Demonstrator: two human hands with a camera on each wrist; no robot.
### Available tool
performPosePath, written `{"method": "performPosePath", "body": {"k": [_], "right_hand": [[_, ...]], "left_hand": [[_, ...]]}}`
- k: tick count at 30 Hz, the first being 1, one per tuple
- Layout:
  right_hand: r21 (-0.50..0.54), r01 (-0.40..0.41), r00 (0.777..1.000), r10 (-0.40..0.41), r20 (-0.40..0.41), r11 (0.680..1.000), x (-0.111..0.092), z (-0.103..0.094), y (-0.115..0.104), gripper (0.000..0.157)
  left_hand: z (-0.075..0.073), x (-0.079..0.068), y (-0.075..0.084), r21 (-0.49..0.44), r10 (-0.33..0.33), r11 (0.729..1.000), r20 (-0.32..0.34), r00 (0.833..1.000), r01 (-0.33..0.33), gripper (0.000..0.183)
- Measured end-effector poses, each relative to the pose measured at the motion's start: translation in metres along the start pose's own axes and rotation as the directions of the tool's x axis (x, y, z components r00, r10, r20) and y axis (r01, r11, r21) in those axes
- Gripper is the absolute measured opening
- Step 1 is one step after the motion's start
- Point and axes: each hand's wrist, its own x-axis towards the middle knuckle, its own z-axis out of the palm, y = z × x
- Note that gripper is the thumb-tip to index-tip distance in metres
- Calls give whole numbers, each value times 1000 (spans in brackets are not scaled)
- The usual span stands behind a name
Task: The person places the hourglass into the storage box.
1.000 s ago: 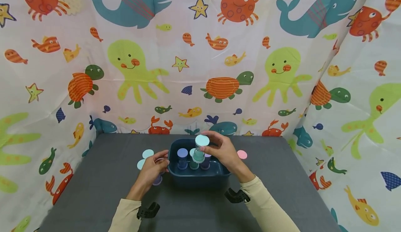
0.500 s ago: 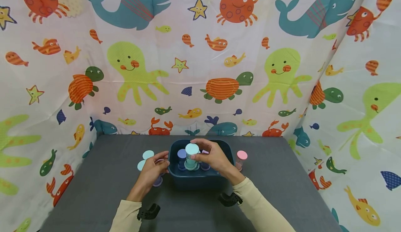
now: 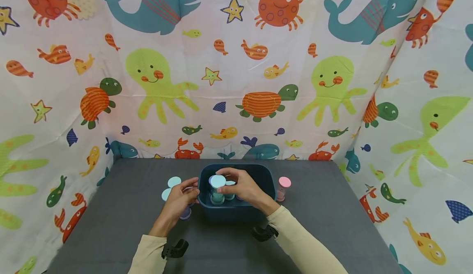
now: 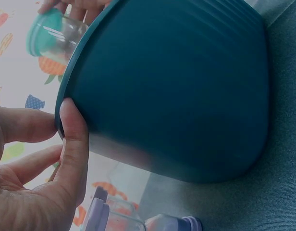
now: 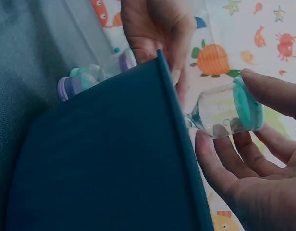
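Note:
A mint-capped sand timer is held by my right hand over the left part of a dark blue bin. In the right wrist view, thumb and fingers grip the timer's clear upper bulb and mint cap; the bin wall hides its lower end. My left hand pinches the bin's left rim between thumb and fingers. Inside the bin, other timers stand partly hidden behind my right hand and the held timer, one mint-capped.
Left of the bin, several timers stand on the grey table, with mint caps and a purple base showing. To its right stands a pink-capped timer. A sea-animal printed curtain surrounds the table at the back and sides.
My right hand has carried the mint sand timer leftward and lower into the bin. The pink timer, earlier partly covered by that hand, now shows fully. My left hand stays on the rim.

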Motion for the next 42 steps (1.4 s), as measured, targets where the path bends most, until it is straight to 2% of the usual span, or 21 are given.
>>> {"method": "performPosePath", "body": {"k": [6, 12, 18, 28, 32, 39, 42], "right_hand": [[-98, -41, 999, 44, 27, 994, 9, 1, 4, 41], [-152, -62, 994, 74, 75, 986, 13, 5, 8, 43], [-289, -49, 994, 75, 80, 956, 17, 9, 9, 45], [-360, -11, 985, 72, 157, 933, 25, 15, 19, 37], [-415, 20, 981, 62, 184, 910, 28, 18, 24, 36], [-538, 39, 972, 93, 214, 842, 30, 23, 29, 36], [-552, 47, 968, 99, 231, 833, 30, 25, 29, 37]], "left_hand": [[0, 4, 2, 12, 14, 1000, 3, 1000, -14, 47], [2, 2, 0, 11, -9, 1000, 8, 1000, 9, 46], [1, 2, -2, -1, 4, 1000, 7, 1000, -4, 45], [1, 1, -2, -20, 4, 1000, 8, 1000, -4, 45], [0, 0, -1, -21, 11, 1000, 1, 1000, -11, 45], [2, 1, -1, -26, 2, 1000, -3, 1000, -2, 45], [3, 0, -1, -25, 2, 1000, -11, 1000, -2, 45]]}}
